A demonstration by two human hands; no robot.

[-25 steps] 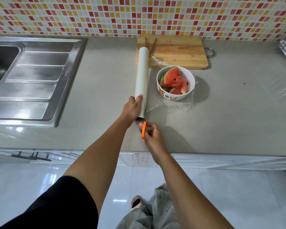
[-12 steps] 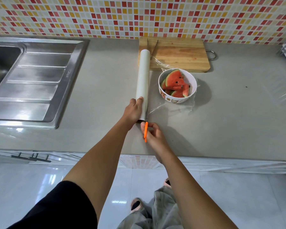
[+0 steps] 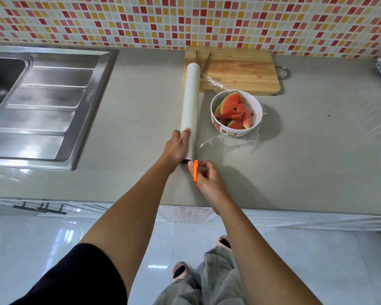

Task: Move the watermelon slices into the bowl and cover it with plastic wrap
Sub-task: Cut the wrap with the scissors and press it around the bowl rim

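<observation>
Fingers of left hand [image 3: 178, 145] clamp near end of plastic wrap roll [image 3: 190, 102]; right hand [image 3: 208, 177] pinches orange-handled scissors [image 3: 195, 172], blade at film edge. Watermelon slices [image 3: 233, 111] sit in bowl [image 3: 236, 130], right of roll, on film sheet [image 3: 229, 143]. Cutting board [image 3: 240, 71] beyond.

I see my left hand [image 3: 178, 146] gripping the wrap roll [image 3: 190, 104] just left of the bowl [image 3: 236, 113] of watermelon [image 3: 234, 108], my right hand [image 3: 209, 179] holding orange scissors [image 3: 195, 172] at the roll's near end.
</observation>
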